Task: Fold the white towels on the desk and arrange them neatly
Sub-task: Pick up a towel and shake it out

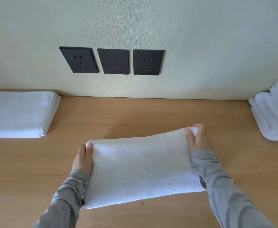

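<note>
A folded white towel [140, 168] is held over the middle of the wooden desk [112, 116]. My left hand [83, 159] grips its left end, thumb on top at the far left corner. My right hand [198, 139] grips its right end, thumb on top and fingers curled behind the far right corner. A neat stack of folded white towels [18, 114] lies at the left against the wall. A loose heap of white towels [273, 112] sits at the right edge of the view.
Three black wall sockets [113, 61] are set in the pale wall just above the desk's back edge. Grey sleeves cover both forearms. Bare desk surface shows between the left stack and the right heap.
</note>
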`<action>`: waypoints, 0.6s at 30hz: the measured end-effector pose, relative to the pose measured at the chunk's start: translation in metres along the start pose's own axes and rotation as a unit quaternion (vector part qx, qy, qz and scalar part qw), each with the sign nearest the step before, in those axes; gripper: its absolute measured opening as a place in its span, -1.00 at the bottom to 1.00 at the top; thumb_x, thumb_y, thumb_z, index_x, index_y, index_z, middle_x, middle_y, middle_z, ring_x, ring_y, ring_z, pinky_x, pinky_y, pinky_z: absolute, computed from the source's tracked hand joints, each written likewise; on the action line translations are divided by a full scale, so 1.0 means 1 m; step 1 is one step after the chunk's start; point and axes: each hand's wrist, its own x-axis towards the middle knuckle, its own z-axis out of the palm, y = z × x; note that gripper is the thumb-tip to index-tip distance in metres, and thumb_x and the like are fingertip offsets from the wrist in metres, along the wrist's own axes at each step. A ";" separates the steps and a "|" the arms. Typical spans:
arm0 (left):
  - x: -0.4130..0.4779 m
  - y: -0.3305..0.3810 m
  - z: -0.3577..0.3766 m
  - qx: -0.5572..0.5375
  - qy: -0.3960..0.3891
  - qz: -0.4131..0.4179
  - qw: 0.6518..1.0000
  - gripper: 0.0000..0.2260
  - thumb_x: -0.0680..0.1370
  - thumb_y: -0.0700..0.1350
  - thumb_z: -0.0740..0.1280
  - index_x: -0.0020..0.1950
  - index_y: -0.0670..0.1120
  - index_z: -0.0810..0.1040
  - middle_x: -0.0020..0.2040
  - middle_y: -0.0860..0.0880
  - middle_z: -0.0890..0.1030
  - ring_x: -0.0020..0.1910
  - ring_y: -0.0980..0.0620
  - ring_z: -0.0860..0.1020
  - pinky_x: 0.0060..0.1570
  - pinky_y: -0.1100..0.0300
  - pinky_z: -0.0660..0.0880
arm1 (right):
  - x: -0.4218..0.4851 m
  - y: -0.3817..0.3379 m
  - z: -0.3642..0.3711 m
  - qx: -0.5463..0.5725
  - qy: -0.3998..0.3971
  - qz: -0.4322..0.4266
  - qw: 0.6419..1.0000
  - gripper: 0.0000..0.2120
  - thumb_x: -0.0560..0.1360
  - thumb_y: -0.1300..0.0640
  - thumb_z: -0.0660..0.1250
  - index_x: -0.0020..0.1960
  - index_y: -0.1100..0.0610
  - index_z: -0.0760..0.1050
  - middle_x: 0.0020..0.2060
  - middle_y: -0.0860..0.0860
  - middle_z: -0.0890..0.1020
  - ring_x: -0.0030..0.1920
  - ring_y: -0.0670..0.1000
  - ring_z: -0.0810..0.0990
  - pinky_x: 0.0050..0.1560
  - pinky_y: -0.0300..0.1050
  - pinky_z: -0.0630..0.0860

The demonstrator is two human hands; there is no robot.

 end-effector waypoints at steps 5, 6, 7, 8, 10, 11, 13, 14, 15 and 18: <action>-0.003 0.005 -0.005 -0.034 -0.010 -0.028 0.999 -0.67 0.41 0.21 0.05 -0.27 -0.04 0.34 -0.31 -0.04 0.40 -0.20 -0.09 0.35 -0.11 0.08 0.25 | 0.008 -0.008 0.004 -0.073 -0.067 0.041 0.994 -0.64 0.56 -0.11 0.12 0.18 0.15 0.30 -0.15 0.14 0.54 -0.20 0.18 0.48 -0.17 -0.08 0.31; -0.004 0.008 -0.005 -0.033 -0.015 -0.030 0.999 -0.67 0.42 0.21 0.06 -0.27 -0.04 0.33 -0.31 -0.05 0.39 -0.19 -0.10 0.35 -0.11 0.07 0.25 | 0.012 -0.009 0.007 -0.096 -0.090 0.056 0.990 -0.60 0.56 -0.12 0.11 0.22 0.17 0.30 -0.09 0.18 0.56 -0.12 0.22 0.51 -0.15 -0.08 0.30; -0.006 0.013 -0.005 -0.026 -0.019 -0.036 0.999 -0.67 0.46 0.20 0.08 -0.25 -0.06 0.33 -0.29 -0.08 0.40 -0.17 -0.12 0.36 -0.11 0.07 0.25 | 0.016 -0.010 0.010 -0.110 -0.104 0.066 0.986 -0.58 0.57 -0.11 0.11 0.24 0.19 0.29 -0.03 0.21 0.57 -0.05 0.24 0.53 -0.14 -0.08 0.30; -0.007 0.017 -0.006 -0.009 -0.022 -0.034 0.999 -0.68 0.52 0.16 0.12 -0.20 -0.09 0.35 -0.24 -0.12 0.43 -0.13 -0.15 0.39 -0.09 0.07 0.25 | 0.020 -0.012 0.012 -0.118 -0.110 0.074 0.984 -0.57 0.57 -0.11 0.11 0.24 0.21 0.29 0.00 0.23 0.58 -0.01 0.25 0.54 -0.14 -0.08 0.29; -0.013 0.031 -0.009 0.099 -0.001 -0.003 0.995 -0.76 0.61 0.00 0.14 0.10 -0.17 0.39 0.04 -0.25 0.47 0.03 -0.23 0.42 0.02 0.03 0.29 | 0.024 -0.015 0.015 -0.132 -0.119 0.087 0.980 -0.58 0.57 -0.09 0.12 0.22 0.24 0.28 0.03 0.25 0.57 0.02 0.25 0.53 -0.13 -0.06 0.29; -0.018 0.041 -0.010 0.189 0.032 0.032 0.981 -0.68 0.60 -0.02 0.15 0.29 -0.16 0.34 0.20 -0.27 0.42 0.14 -0.26 0.41 0.11 -0.06 0.31 | 0.025 -0.017 0.017 -0.144 -0.126 0.090 0.977 -0.59 0.58 -0.09 0.11 0.21 0.25 0.27 0.04 0.26 0.57 0.04 0.26 0.53 -0.11 -0.04 0.30; -0.039 0.070 0.000 0.342 0.081 0.175 0.920 -0.52 0.59 0.13 0.09 0.46 -0.03 0.23 0.38 -0.19 0.36 0.31 -0.26 0.37 0.27 -0.18 0.28 | 0.023 -0.024 0.017 -0.172 -0.138 0.094 0.971 -0.60 0.59 -0.07 0.10 0.19 0.26 0.26 0.07 0.27 0.55 0.07 0.27 0.52 -0.09 -0.02 0.31; -0.054 0.083 0.013 0.369 0.059 0.252 0.892 -0.48 0.57 0.22 0.00 0.47 0.02 0.23 0.42 -0.15 0.34 0.37 -0.23 0.34 0.32 -0.20 0.22 | 0.021 -0.028 0.014 -0.183 -0.141 0.092 0.969 -0.61 0.59 -0.05 0.10 0.19 0.27 0.26 0.08 0.27 0.54 0.08 0.27 0.51 -0.07 -0.02 0.33; -0.069 0.092 0.030 0.393 0.019 0.306 0.867 -0.43 0.55 0.28 -0.11 0.49 0.07 0.20 0.47 -0.12 0.28 0.44 -0.19 0.26 0.37 -0.22 0.13 | 0.018 -0.031 0.010 -0.197 -0.133 0.076 0.968 -0.62 0.59 -0.02 0.11 0.21 0.28 0.26 0.11 0.26 0.52 0.09 0.26 0.50 -0.04 0.01 0.36; -0.099 0.088 0.074 0.452 -0.080 0.315 0.830 -0.36 0.48 0.31 -0.37 0.53 0.13 -0.14 0.56 -0.01 -0.16 0.52 -0.06 -0.20 0.44 -0.15 -0.26 | 0.000 -0.044 -0.008 -0.196 0.026 -0.097 0.975 -0.68 0.57 0.07 0.13 0.19 0.26 0.43 0.15 0.20 0.53 0.14 0.23 0.50 0.05 0.08 0.43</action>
